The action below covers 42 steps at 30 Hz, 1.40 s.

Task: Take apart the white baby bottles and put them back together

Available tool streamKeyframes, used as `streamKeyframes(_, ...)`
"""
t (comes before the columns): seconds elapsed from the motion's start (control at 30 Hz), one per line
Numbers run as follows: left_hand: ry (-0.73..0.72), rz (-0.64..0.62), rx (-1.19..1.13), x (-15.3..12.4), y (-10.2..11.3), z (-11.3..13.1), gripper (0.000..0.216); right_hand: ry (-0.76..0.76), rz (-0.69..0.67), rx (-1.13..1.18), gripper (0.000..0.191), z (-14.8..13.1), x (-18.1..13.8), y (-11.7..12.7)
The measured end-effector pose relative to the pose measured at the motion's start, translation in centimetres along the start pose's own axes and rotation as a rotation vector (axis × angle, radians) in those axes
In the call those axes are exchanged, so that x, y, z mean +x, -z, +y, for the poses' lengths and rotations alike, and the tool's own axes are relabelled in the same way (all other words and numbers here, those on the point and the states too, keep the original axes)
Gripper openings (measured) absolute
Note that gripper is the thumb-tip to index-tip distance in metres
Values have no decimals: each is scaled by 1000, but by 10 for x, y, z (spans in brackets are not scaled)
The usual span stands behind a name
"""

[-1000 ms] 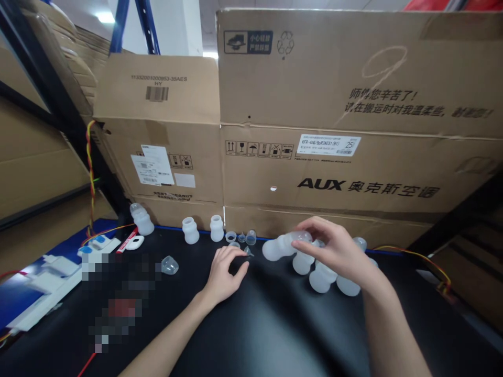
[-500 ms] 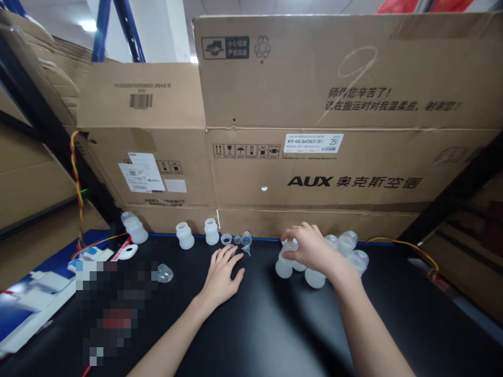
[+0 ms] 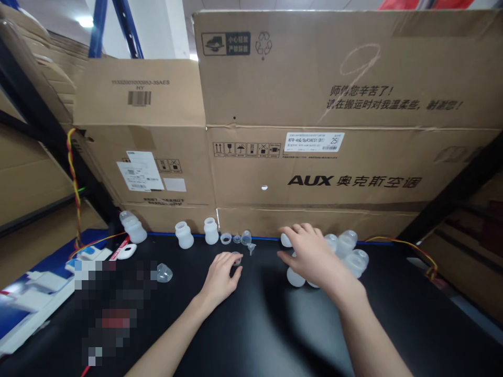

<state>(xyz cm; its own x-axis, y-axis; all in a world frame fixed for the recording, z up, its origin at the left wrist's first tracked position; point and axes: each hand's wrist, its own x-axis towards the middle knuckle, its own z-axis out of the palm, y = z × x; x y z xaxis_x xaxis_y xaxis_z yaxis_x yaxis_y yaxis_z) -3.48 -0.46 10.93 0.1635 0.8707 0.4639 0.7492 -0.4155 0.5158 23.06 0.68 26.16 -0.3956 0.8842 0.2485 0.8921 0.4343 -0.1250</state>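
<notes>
My left hand [image 3: 220, 276] rests low over the black tabletop, fingers curled round a small clear plastic part [image 3: 236, 258] that is mostly covered. Just beyond its fingertips lies a small funnel-shaped clear piece [image 3: 251, 248]. Behind that are a white ring [image 3: 226, 239], a small clear disc [image 3: 237, 239] and a clear dome-like piece [image 3: 246, 237]. My right hand [image 3: 314, 254] hovers over a group of frosted white bottles, thumb and index finger apart. One bottle [image 3: 295, 277] shows below the palm, and a pale rounded piece [image 3: 286, 240] appears behind the fingers.
Two open frosted bottles [image 3: 184, 235] [image 3: 211, 231] and a capped bottle [image 3: 133, 227] stand along the back. A clear cap [image 3: 164, 273] lies at left. Several clear-topped bottles [image 3: 353, 256] cluster at right. A cardboard wall [image 3: 314, 162] closes the back; power strips [image 3: 47, 293] lie left.
My left fingers have curled from spread onto the small clear part, and the funnel-shaped piece has shifted slightly right. My right hand has come off the bottle it was touching, which has moved.
</notes>
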Motion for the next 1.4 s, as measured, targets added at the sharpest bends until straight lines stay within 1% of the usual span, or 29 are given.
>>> streamKeyframes(0.07,18,-2,-55,-1,0,1,26,11,-7,138,26,-16,9,-16)
streamKeyframes(0.1,31,3,-82,-1,0,2,26,-20,-13,221,24,-25,14,-28)
streamKeyframes(0.23,109,66,-200,0,-1,1,25,-129,-4,293,28,-54,29,-93)
streamKeyframes(0.33,184,97,-333,2,-2,-3,32,-203,17,374,25,-59,34,-134)
streamKeyframes(0.43,267,91,-493,6,-1,-8,38,-229,70,503,18,-53,34,-154)
streamKeyframes(0.5,328,106,-592,8,0,-11,43,-224,109,622,17,-51,33,-160)
streamKeyframes(0.6,412,153,-745,10,3,-14,52,-197,143,842,25,-54,29,-165)
streamKeyframes(0.73,491,174,-964,13,10,-16,47,-224,150,1126,44,-67,23,-171)
streamKeyframes(0.83,519,203,-1089,15,15,-13,50,-265,136,1275,54,-74,21,-173)
streamKeyframes(0.9,540,219,-1128,15,14,-10,50,-280,114,1349,59,-76,22,-173)
streamKeyframes(1.03,576,235,-1123,14,10,-1,46,-322,67,1462,65,-76,24,-172)
streamKeyframes(1.2,551,158,-1100,11,8,11,42,-340,73,1519,72,-79,21,-173)
streamKeyframes(1.3,539,116,-1099,11,8,16,42,-295,79,1513,71,-82,18,-173)
streamKeyframes(1.4,539,108,-1116,11,10,17,46,-211,60,1495,64,-84,16,-172)
